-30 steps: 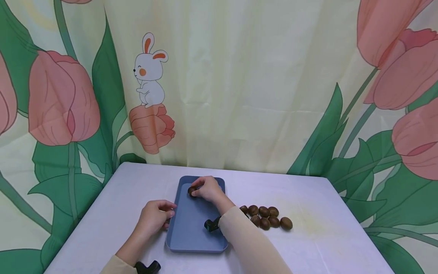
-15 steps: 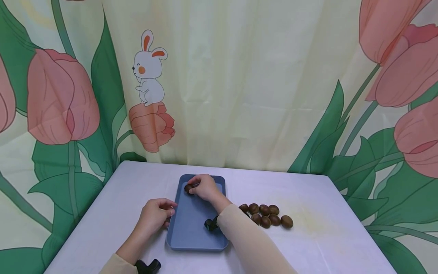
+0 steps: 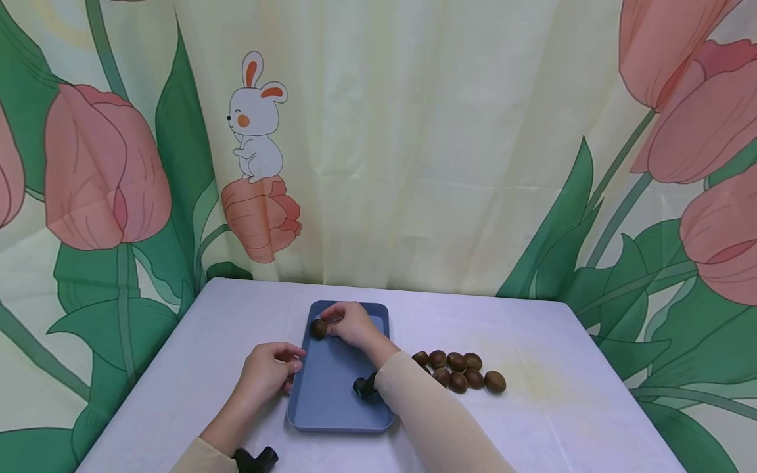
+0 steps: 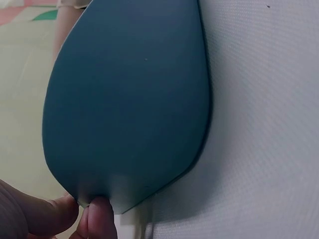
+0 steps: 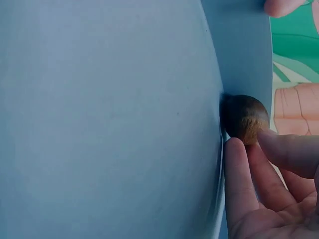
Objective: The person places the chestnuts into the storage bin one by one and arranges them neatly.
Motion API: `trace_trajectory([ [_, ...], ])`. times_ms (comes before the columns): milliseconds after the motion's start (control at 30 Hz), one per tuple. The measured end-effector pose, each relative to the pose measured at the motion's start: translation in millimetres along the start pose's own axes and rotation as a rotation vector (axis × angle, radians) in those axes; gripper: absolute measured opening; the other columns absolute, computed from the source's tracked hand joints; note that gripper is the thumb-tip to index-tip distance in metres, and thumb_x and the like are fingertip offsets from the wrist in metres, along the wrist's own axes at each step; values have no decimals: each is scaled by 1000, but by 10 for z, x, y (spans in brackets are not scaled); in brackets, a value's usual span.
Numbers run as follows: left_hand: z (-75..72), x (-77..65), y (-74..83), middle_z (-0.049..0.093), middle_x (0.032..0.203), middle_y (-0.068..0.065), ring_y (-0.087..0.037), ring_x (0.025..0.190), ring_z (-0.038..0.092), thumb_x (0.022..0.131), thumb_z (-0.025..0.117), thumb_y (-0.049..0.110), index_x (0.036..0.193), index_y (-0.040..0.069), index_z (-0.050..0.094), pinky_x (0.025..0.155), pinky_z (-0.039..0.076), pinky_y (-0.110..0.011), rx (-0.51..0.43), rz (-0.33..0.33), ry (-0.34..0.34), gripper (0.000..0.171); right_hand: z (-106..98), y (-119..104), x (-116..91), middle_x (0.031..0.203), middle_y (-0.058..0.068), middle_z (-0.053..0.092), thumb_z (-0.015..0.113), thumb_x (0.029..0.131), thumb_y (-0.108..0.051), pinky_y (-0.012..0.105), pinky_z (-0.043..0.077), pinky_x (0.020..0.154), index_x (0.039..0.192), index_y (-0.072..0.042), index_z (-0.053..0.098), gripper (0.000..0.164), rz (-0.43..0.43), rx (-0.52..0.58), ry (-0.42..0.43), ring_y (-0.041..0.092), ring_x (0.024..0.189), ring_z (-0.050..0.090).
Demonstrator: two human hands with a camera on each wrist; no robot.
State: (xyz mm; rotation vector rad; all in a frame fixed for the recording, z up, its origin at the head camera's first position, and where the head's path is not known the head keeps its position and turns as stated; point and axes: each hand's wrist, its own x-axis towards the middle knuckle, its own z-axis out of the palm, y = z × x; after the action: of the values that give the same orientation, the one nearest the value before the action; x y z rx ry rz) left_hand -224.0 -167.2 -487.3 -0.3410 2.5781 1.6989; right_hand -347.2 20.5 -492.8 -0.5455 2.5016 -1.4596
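Chestnut (image 3: 318, 329) now sits inside the blue tray (image 3: 340, 407), near its far end and close by the left side wall; whether it touches that wall you cannot be sure. Change over the last second: the nut has shifted leftward from further in on the tray floor, while your right hand (image 3: 351, 324) moved much less, so the nut now shows more fully beyond your fingertips. Judged from this, the placing of this one looks nearly settled. Your right thumb and forefinger tips touch the nut in the right wrist view; whether they grip it or have just let go, you cannot tell. Your left hand (image 3: 266, 373) has stayed put, thumb and bent fingers pinching the tray's left rim, which probably steadies it. No second nut shows in the tray, though your right sleeve (image 3: 434, 407) overhangs part of it. Outward, to the right: more chestnuts (image 3: 457, 362) lie on the white tablecloth (image 3: 532, 433) in two rough rows, some hidden by that sleeve, group unchanged, so most of the nuts in view remain outside the tray. Beyond the table's back edge: tulip-printed curtain (image 3: 408, 144)
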Motion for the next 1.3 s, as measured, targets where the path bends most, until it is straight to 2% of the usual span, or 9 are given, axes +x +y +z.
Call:
trace_trajectory([
  [300,-2,-11,17,72,90,-9,-17,66,66,93,75,-6,110,2,81,56,61,-32,6,-9,-5,19,-55,-32,-50,123,9,80,77,92,2,39,63,98,121,-7,79,31,25,49,1,20,105,79],
  [567,-6,-9,13,72,91,-8,-17,70,66,93,76,-5,110,3,81,57,61,-32,6,-17,-7,19,-162,-1,-91,125,8,79,77,93,0,41,63,99,123,-10,79,32,77,101,7,22,105,79],
  [833,-14,-7,2,72,91,-9,-18,69,65,94,75,-5,111,2,81,57,61,-32,7,-14,-1,19,-288,8,-146,131,17,76,75,93,6,34,66,92,128,-2,75,36,94,245,-17,25,109,78],
  [1033,-8,-4,-1,71,92,-10,-18,71,65,94,75,-4,112,3,81,57,61,-31,18,-25,1,20,-385,-19,-223,133,21,75,76,91,6,33,66,91,131,2,73,40,60,265,-9,24,111,77],
  [1300,-2,-15,-4,72,94,-10,-18,71,65,94,76,-5,111,3,81,57,61,-31,20,-16,3,20,-537,-50,-388,138,25,71,73,95,5,35,66,91,134,5,69,39,39,311,-30,42,119,75],
])
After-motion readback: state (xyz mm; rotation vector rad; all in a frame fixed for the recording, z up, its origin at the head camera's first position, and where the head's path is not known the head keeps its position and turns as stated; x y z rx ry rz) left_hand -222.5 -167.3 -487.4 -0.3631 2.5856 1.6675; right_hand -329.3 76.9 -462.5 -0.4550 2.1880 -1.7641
